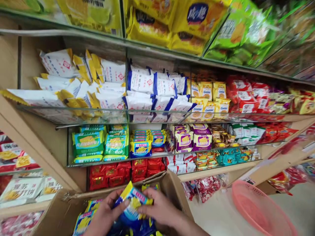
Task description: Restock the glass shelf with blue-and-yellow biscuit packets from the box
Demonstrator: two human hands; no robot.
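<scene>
Though the frame crops the cardboard box [175, 189], the left hand [106, 210] and right hand [158, 209] grip a blue-and-yellow packet [133, 207] over it, partly hiding what seem similar packets [83, 220].

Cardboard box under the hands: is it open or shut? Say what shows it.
Open: the box has its top uncovered, and blue-and-yellow packets show inside.

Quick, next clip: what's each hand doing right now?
Left hand: closed, holding one side of a blue-and-yellow packet.
Right hand: closed, holding the other side of it.
</scene>
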